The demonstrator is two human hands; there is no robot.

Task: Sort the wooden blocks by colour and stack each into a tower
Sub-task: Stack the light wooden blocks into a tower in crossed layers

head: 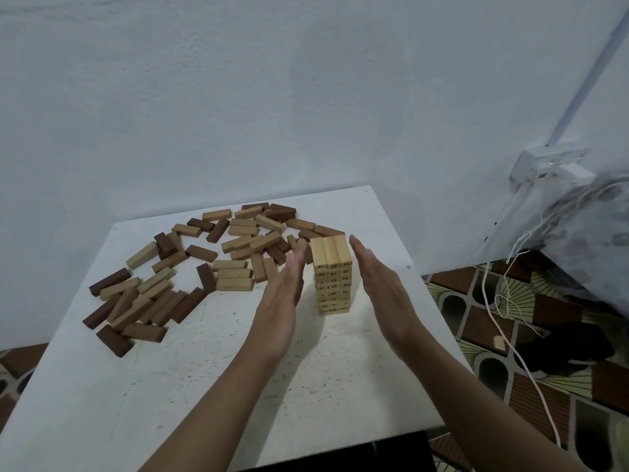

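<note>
Though perhaps apart, loose blocks [235, 284] beside tower [333, 281].

Numbers on pale tower [333, 279] block ends: 24, 22, 23, 48, 50.

Bare left hand [281, 296] — bare right hand [381, 287]

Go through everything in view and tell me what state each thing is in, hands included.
Light tower: upright, neatly stacked, between the hands.
Loose blocks: scattered flat, colours mixed, unsorted.
Left hand: open, fingers straight, beside the tower; contact unclear.
Right hand: open, fingers straight, beside the tower; contact unclear.
Floor block: lying alone on the patterned floor.
</note>
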